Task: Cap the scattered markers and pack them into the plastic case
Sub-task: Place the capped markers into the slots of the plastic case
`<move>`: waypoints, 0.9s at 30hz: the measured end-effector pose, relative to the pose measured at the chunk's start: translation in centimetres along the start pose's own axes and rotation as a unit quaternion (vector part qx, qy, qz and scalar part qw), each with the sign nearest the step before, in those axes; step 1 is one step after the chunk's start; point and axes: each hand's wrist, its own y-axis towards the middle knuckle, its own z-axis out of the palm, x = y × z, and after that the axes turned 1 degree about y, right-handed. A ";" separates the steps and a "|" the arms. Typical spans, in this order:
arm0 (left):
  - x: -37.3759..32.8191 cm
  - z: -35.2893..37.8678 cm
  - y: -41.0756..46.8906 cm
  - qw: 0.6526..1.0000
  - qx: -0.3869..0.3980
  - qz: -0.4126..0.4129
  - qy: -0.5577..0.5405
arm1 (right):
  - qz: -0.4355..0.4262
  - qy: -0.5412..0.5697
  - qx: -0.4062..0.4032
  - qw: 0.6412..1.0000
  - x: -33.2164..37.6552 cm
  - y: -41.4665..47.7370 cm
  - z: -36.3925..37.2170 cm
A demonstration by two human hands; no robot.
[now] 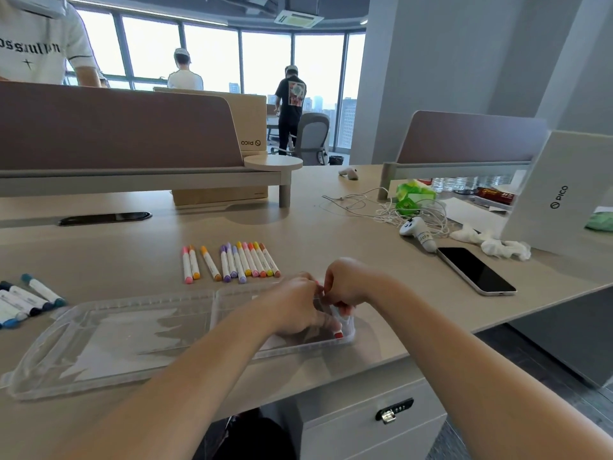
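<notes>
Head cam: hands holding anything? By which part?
One red-tipped marker, at the right end of the plastic case. Right hand pinches its upper end; left hand grips the barrel. Exact finger contact is hidden.

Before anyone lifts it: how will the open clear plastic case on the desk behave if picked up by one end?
Probably light: the clear plastic case looks thin-walled and nearly empty. It would likely bend at the hinge between its two open halves. Its smooth walls may feel slippery.
</notes>
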 end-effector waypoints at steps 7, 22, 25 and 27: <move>1.0 -1.1 -0.5 0.999 0.005 -0.018 -0.040 | -0.004 0.013 0.004 1.000 0.0 0.2 -0.4; 8.4 -7.3 -0.1 0.981 -0.144 -0.085 -0.095 | -0.019 0.024 -0.041 0.999 5.7 5.9 -2.2; 9.7 -8.4 0.2 0.976 -0.156 -0.108 -0.105 | -0.021 0.033 -0.069 0.997 7.1 8.2 -2.2; 10.7 -8.5 0.6 0.972 -0.157 -0.122 -0.127 | -0.013 0.031 -0.088 0.996 7.9 9.7 -2.2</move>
